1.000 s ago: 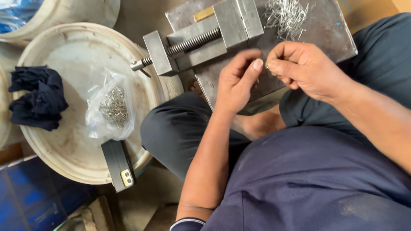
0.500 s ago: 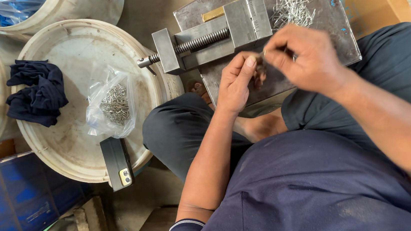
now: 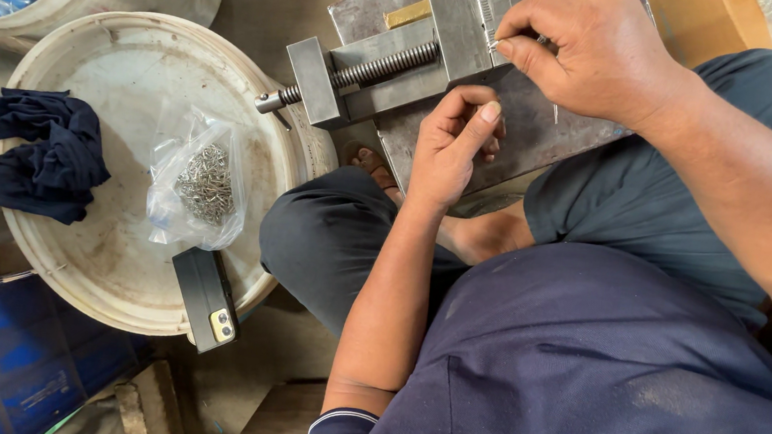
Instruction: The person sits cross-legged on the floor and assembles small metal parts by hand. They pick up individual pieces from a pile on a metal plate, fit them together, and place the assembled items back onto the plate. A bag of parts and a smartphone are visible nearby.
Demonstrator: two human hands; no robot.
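The right hand (image 3: 600,54) pinches a thin metal pin (image 3: 555,111) beside the steel vise (image 3: 401,63); the left hand (image 3: 454,143) curls empty, fingertips together. The pin looks light, stiff, slippery: pinch mid-shaft.

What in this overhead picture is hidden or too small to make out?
- Head view: what the right hand pinches at the vise is covered by its fingers.
- Left hand: curled fingers hide the palm.
- Clear bag: metal pieces too small to identify.
- Metal plate: top cut off.
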